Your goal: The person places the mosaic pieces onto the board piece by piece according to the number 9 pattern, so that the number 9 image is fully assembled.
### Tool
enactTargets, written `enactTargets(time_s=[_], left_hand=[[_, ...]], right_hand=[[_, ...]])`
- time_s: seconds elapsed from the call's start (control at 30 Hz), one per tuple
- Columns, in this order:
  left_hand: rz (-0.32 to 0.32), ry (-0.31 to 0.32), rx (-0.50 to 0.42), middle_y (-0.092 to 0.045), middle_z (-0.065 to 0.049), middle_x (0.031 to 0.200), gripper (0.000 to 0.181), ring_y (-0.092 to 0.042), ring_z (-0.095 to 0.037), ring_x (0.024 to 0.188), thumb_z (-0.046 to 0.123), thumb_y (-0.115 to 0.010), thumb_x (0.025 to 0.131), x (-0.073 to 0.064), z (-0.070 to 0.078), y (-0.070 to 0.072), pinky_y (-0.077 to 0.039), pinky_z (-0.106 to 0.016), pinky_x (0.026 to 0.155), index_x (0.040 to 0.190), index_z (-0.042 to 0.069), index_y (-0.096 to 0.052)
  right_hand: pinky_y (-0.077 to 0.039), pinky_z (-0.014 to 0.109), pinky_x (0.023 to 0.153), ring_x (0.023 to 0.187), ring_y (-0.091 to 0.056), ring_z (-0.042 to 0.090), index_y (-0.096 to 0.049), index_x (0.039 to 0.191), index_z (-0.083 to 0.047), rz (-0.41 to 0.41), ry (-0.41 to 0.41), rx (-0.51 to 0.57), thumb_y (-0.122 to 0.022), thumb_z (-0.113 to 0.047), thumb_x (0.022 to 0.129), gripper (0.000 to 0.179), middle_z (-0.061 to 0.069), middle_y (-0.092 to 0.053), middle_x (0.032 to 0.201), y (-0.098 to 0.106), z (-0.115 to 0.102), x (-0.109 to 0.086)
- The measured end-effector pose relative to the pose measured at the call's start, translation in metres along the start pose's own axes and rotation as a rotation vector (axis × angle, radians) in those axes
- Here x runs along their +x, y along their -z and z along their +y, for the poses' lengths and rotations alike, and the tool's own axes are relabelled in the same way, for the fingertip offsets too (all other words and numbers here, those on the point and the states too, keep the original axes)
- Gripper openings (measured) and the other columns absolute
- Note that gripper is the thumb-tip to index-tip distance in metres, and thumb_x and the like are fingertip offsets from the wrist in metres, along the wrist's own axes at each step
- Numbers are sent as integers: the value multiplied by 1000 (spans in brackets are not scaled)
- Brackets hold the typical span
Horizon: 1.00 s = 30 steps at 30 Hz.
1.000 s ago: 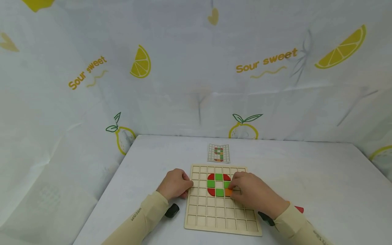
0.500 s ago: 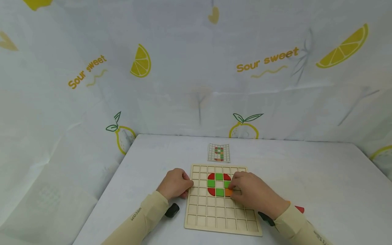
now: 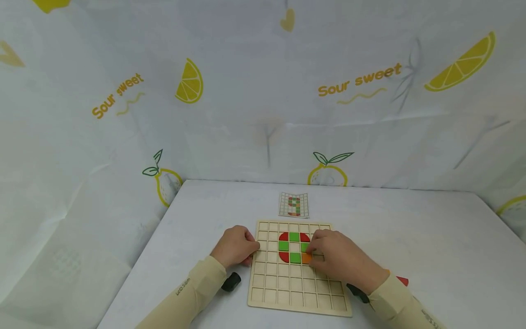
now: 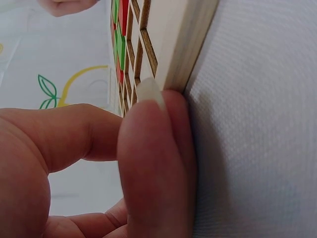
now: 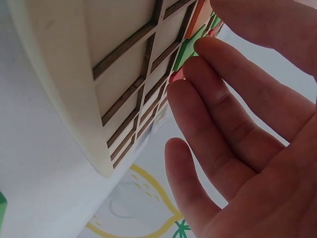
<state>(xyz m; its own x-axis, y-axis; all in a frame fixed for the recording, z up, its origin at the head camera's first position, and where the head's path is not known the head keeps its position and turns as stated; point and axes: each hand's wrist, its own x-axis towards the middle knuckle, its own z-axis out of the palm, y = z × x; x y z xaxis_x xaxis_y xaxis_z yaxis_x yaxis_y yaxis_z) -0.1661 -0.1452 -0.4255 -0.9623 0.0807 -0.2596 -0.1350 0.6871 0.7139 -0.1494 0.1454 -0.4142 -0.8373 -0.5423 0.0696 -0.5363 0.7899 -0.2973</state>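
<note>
A square wooden grid board (image 3: 271, 282) lies on the white table. Red quarter-round tiles and green square tiles form a ring in its upper middle, with an orange tile (image 3: 306, 259) at the ring's lower right corner. My left hand (image 3: 236, 246) holds the board's left edge; its thumb (image 4: 151, 163) lies against the side in the left wrist view. My right hand (image 3: 339, 257) is over the board's right part, fingertips at a green tile (image 5: 186, 51) and thumb by the orange tile. The fingers are gently bent, and the hand partly hides the ring's right side.
Behind the board lies a small pattern card (image 3: 293, 204) showing a coloured figure on a grid. A black cylinder (image 3: 231, 282) stands by the left sleeve. Near the right wrist are a dark object (image 3: 357, 293) and a red piece (image 3: 402, 280), partly covered by the arm.
</note>
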Motion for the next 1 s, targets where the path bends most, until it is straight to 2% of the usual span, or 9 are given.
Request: enactTargets(time_s=[0.2, 0.33, 0.53, 0.83, 1.0], left_hand=[[-4, -4, 5, -69, -4, 61, 13, -68, -14, 53, 15, -72, 94, 1, 4, -3, -51, -26, 56, 84, 9, -67], [-10, 3, 9, -69, -4, 61, 13, -68, -14, 54, 16, -73, 94, 1, 5, -5, -51, -26, 57, 85, 9, -67], [-12, 15, 9, -70, -4, 65, 13, -68, -14, 55, 18, -73, 95, 2, 3, -4, -52, -27, 59, 87, 9, -67], [-5, 37, 7, -71, -5, 68, 12, -69, -14, 56, 18, -73, 95, 1, -1, -3, -52, -28, 61, 90, 9, -68], [-6, 28, -9, -71, -5, 71, 11, -69, -14, 56, 17, -73, 94, 0, 0, -1, -54, -28, 61, 92, 8, -67]], right_hand=[[-57, 34, 85, 87, -60, 4, -86, 100, -20, -33, -113, 2, -89, -22, 88, 13, -15, -66, 95, 3, 3, -3], [-57, 31, 82, 86, -60, 3, -86, 102, -18, -34, -120, 3, -89, -22, 88, 15, -14, -67, 95, 6, 11, -6], [-58, 35, 85, 89, -60, 6, -85, 104, -18, -21, -163, 6, -90, -22, 87, 19, -12, -67, 97, 16, 26, -15], [-59, 38, 86, 96, -67, 10, -84, 106, -18, -37, -242, 17, -88, -27, 89, 19, -11, -69, 103, 26, 58, -49], [-59, 40, 87, 97, -67, 12, -84, 106, -17, -60, -302, 50, -88, -24, 89, 19, -9, -70, 103, 29, 70, -67]])
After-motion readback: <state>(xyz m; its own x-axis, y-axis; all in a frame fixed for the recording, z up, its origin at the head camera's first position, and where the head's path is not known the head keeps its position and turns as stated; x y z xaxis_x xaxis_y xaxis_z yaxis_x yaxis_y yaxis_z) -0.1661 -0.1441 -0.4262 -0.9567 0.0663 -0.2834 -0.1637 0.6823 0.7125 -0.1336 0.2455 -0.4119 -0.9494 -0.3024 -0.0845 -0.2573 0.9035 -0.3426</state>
